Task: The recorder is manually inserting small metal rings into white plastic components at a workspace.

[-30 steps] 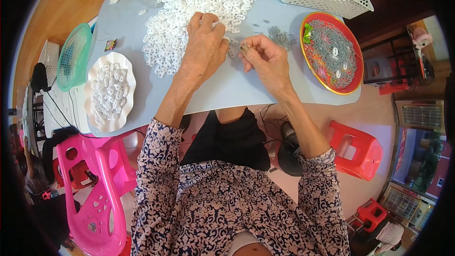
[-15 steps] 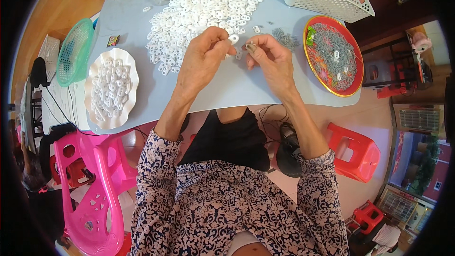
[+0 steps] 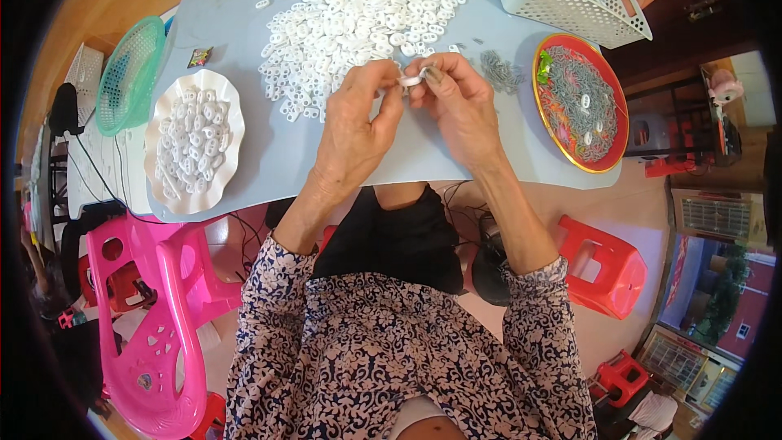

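Both hands meet over the near part of the table, around a small white oval plastic piece (image 3: pixel 410 80). My left hand (image 3: pixel 358 114) pinches one end of it between thumb and fingers. Against its other end press the closed fingertips of my right hand (image 3: pixel 463 106); whether they also hold a tiny grey part cannot be made out. Just beyond the hands spreads a big heap of similar white pieces (image 3: pixel 358 16), each with holes. Right of the hands lies a small pile of grey bits (image 3: pixel 501 71).
A scalloped white dish (image 3: pixel 235 118) of white pieces stands left, near a green basket (image 3: pixel 122 106) and a small wrapper (image 3: pixel 199 57). On the right sit a red gold-rimmed tray (image 3: pixel 609 165) of grey parts and a perforated white basket (image 3: pixel 562 20). Pink chair (image 3: pixel 191 358) and red stool (image 3: pixel 615 269) flank me.
My hands have come together, and the white piece in my left hand now meets my right fingertips. The whole view has shifted slightly.
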